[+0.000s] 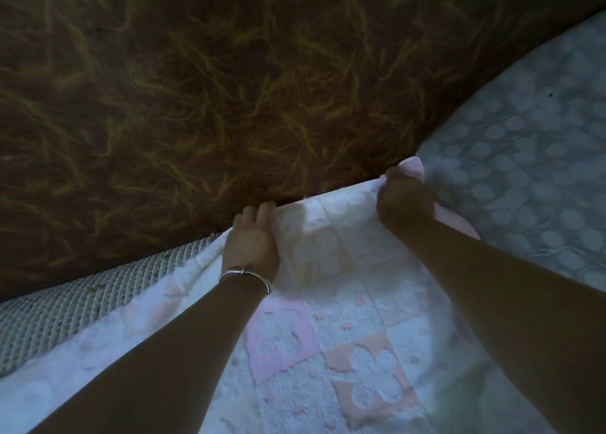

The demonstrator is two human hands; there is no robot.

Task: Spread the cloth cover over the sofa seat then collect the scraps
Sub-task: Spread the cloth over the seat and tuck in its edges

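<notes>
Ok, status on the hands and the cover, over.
Left hand flat on cloth cover by backrest. Right hand grips its corner. Mesh underlay uncovered at left.

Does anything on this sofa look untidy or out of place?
Yes. Left of the cloth cover, a strip of net mat lies bare along the backrest, with small specks on it.

Pink-and-white patchwork cloth cover (328,351) lies spread across the seat.
</notes>
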